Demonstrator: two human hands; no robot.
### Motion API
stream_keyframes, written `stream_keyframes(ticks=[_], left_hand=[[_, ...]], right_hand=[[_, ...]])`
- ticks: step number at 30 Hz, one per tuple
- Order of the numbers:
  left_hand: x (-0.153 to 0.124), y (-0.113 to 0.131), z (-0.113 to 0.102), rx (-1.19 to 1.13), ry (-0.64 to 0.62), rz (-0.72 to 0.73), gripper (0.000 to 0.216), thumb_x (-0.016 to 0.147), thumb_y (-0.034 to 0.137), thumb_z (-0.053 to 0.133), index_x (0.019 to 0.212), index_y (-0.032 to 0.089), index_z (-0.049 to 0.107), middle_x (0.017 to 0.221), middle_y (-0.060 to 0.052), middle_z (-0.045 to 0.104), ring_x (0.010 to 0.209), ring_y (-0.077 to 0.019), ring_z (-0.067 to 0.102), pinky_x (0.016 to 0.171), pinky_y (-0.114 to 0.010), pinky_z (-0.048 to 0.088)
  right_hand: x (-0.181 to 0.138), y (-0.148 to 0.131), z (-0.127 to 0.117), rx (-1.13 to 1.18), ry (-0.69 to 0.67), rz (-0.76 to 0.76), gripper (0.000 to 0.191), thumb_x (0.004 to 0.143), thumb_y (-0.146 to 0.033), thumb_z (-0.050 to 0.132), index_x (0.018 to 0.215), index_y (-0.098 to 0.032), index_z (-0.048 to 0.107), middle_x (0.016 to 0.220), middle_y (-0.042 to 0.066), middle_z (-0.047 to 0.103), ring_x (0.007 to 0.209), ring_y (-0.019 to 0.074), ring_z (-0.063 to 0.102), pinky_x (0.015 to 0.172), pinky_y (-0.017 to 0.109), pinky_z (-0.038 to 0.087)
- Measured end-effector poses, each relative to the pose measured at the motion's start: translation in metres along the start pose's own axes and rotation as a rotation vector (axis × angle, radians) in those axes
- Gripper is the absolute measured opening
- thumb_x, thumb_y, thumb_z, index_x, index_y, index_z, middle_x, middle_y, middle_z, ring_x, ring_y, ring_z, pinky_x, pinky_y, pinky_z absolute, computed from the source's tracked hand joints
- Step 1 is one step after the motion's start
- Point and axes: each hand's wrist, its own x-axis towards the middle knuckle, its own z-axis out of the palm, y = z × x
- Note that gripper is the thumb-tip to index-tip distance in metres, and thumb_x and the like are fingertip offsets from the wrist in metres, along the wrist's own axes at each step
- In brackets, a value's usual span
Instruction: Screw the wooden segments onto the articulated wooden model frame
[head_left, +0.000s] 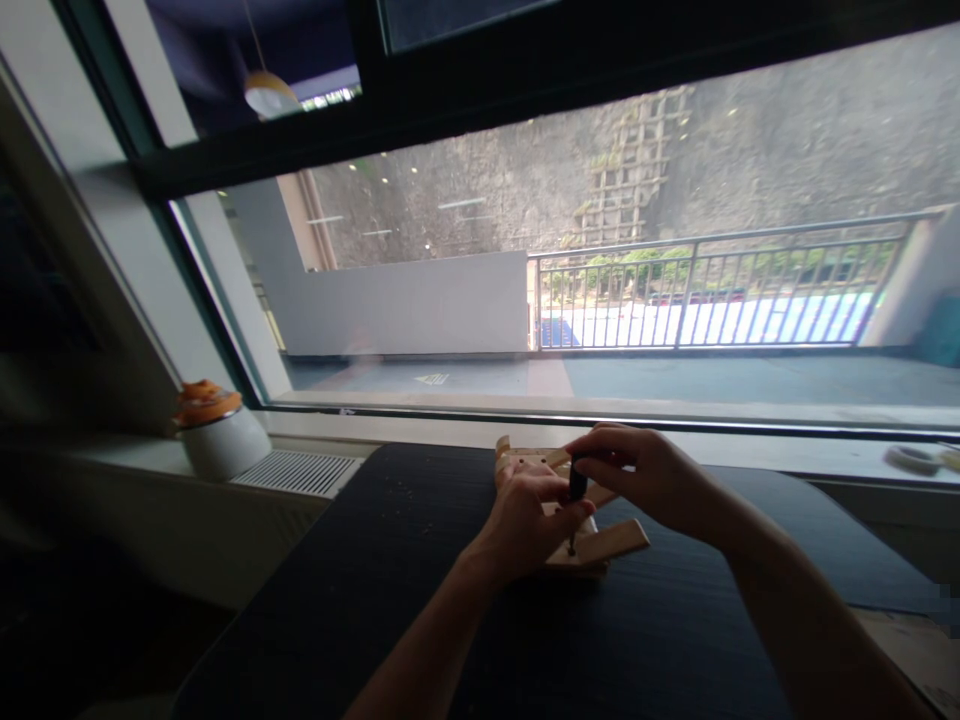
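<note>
A screwdriver with a black handle stands nearly upright over a wooden assembly. My right hand is closed around the top of the handle, with fingers and thumb pinching it. Over the wood lies my left hand, its thumb and index finger closed about the lower part of the screwdriver. The other left fingers rest toward the wooden pieces, partly hidden. Below my left thumb, the thin shaft reaches down to the wood near a short slat. Holes show in the light board behind my left hand.
The assembly lies on a dark table by a large window. A white pot with an orange top stands on the left sill beside a vent grille. Rolls of tape lie on the right sill. Cardboard shows at lower right.
</note>
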Motion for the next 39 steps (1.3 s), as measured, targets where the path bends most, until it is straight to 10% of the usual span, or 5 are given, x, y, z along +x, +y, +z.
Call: stream_keyframes(ticks=[39], left_hand=[[-0.0009, 0.0005, 0.0001, 0.004, -0.053, -0.025, 0.026, 0.085, 0.034, 0.054, 0.065, 0.021, 0.065, 0.072, 0.004, 0.067, 0.083, -0.0160, 0.059, 0.109, -0.047, 0.018]], right_hand=[[-0.0010, -0.0001, 0.0007, 0.073, -0.025, 0.053, 0.026, 0.083, -0.034, 0.058, 0.098, -0.018, 0.072, 0.091, 0.005, 0.074, 0.083, 0.0217, 0.068, 0.073, 0.033, 0.054]])
